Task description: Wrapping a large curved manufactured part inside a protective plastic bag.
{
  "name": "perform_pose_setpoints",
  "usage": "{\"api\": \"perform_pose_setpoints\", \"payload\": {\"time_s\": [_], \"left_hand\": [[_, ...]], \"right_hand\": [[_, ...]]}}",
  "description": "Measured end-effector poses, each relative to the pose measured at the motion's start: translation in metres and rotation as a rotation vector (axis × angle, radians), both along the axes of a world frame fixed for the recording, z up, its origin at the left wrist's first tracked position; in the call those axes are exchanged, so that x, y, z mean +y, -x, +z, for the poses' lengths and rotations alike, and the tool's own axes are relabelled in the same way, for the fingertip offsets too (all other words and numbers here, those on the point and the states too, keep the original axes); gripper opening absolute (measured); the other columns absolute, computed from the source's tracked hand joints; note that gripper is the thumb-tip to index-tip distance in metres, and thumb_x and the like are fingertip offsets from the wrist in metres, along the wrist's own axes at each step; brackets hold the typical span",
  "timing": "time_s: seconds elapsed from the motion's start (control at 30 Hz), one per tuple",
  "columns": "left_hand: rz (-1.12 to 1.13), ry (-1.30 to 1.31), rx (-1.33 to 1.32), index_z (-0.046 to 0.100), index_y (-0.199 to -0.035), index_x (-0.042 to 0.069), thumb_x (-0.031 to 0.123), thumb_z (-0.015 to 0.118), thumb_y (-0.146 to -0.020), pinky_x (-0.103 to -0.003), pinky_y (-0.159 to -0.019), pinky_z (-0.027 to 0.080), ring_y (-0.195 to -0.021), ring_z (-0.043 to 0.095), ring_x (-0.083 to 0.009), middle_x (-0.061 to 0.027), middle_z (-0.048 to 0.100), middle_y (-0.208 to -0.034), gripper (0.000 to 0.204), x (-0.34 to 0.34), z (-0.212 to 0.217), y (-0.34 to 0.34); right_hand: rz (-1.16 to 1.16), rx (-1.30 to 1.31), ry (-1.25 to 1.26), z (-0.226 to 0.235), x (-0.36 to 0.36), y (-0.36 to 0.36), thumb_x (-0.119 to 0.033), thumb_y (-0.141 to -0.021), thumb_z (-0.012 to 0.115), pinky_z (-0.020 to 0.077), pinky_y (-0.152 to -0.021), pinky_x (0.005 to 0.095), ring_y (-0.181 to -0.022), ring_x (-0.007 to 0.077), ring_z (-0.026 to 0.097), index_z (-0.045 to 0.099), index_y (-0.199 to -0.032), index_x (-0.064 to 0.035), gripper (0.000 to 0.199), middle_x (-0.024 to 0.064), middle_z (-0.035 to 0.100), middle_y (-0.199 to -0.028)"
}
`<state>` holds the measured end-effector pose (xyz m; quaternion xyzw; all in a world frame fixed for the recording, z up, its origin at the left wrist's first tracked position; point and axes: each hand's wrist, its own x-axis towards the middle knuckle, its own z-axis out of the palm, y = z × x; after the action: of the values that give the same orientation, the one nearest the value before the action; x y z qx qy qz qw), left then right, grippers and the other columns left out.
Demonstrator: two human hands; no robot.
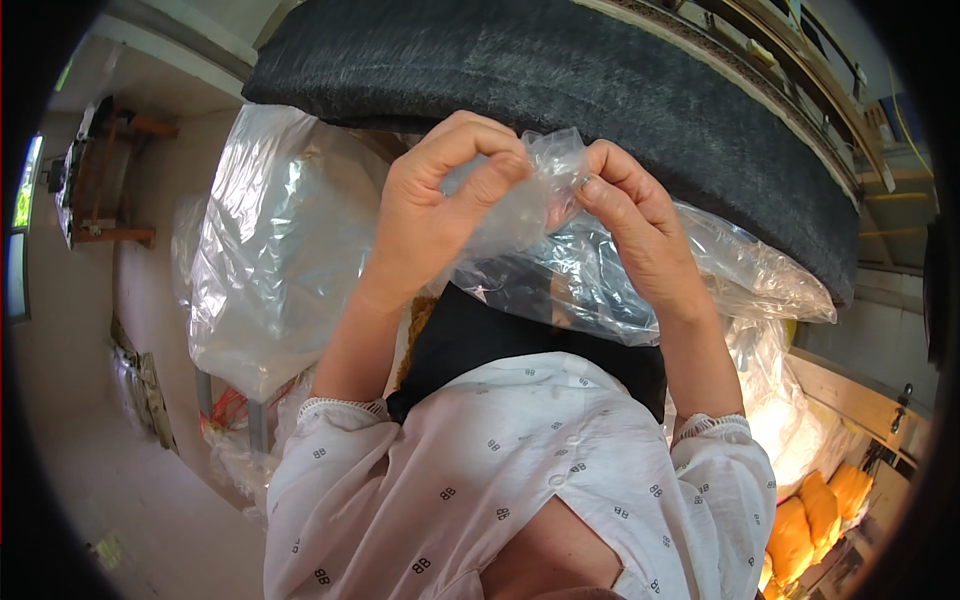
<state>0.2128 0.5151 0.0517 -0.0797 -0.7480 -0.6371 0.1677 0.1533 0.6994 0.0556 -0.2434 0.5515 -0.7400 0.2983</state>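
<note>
In front of my chest, both hands pinch the gathered edge of a clear plastic bag (557,150). My left hand (450,190) has thumb and forefinger closed on its left side. My right hand (635,215) closes on the right side, a short way from the left fingertips. Below the fingers the thin plastic looks crumpled and hangs over my lap. Whether anything is inside it, I cannot tell. Another sheet of clear plastic (765,265) spreads to the right of my right wrist.
A long surface covered in dark grey fuzzy cloth (520,65) curves across just beyond my hands. Large clear plastic (285,240) hangs at the left. Orange bundles (810,520) lie at the lower right. A wooden shelf (115,235) is on the left wall.
</note>
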Motion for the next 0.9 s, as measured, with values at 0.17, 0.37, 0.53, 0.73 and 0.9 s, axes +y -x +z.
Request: {"api": "perform_pose_setpoints", "payload": {"time_s": [0.17,0.37,0.53,0.73,0.9], "left_hand": [[0.065,-0.100,-0.032,0.057,-0.085,0.002,0.015,0.059,-0.089,-0.018,-0.065,0.039,-0.073,0.048,-0.0049,-0.0004,0.056,-0.081,0.013,0.002,0.008,0.000],[0.249,0.154,0.177,0.057,-0.084,0.002,0.015,0.061,-0.088,-0.017,-0.055,0.037,-0.063,0.046,-0.0047,0.0013,0.055,-0.075,0.014,0.006,0.008,0.001],[0.285,0.167,0.252,0.057,-0.085,0.002,0.013,0.064,-0.085,-0.016,-0.054,0.036,-0.062,0.045,-0.0037,0.0017,0.055,-0.074,0.013,0.009,0.014,-0.001],[0.230,-0.002,0.126,0.057,-0.085,0.002,0.011,0.063,-0.086,-0.015,-0.053,0.033,-0.061,0.040,-0.0008,0.0054,0.051,-0.074,0.011,0.013,0.016,0.000],[0.127,-0.178,-0.068,0.056,-0.088,0.003,0.013,0.063,-0.087,-0.014,-0.054,0.031,-0.062,0.039,0.0003,0.0065,0.048,-0.073,0.012,0.012,0.019,-0.001]], "right_hand": [[0.024,-0.014,-0.003,0.004,0.007,0.002,-0.020,-0.093,0.048,0.0428,-0.076,0.0245,-0.077,0.0086,0.055,0.053,-0.087,-0.0065,0.016,0.0014,0.058,-0.078],[0.046,-0.103,0.011,0.006,0.009,0.002,-0.023,-0.094,0.047,0.0411,-0.075,0.0241,-0.074,0.0072,0.051,0.053,-0.083,-0.0082,0.019,0.0000,0.056,-0.074],[0.025,-0.094,0.015,0.006,0.010,0.002,-0.023,-0.094,0.047,0.0408,-0.074,0.0236,-0.073,0.0071,0.050,0.053,-0.083,-0.0082,0.019,-0.0005,0.055,-0.074],[0.029,-0.113,0.011,0.003,0.015,0.003,-0.022,-0.093,0.046,0.0404,-0.075,0.0232,-0.073,0.0069,0.050,0.053,-0.082,-0.0082,0.019,-0.0011,0.055,-0.074],[0.068,-0.165,0.008,0.004,0.018,0.003,-0.022,-0.093,0.045,0.0404,-0.075,0.0231,-0.075,0.0065,0.050,0.053,-0.083,-0.0075,0.019,-0.0009,0.055,-0.077]]}}
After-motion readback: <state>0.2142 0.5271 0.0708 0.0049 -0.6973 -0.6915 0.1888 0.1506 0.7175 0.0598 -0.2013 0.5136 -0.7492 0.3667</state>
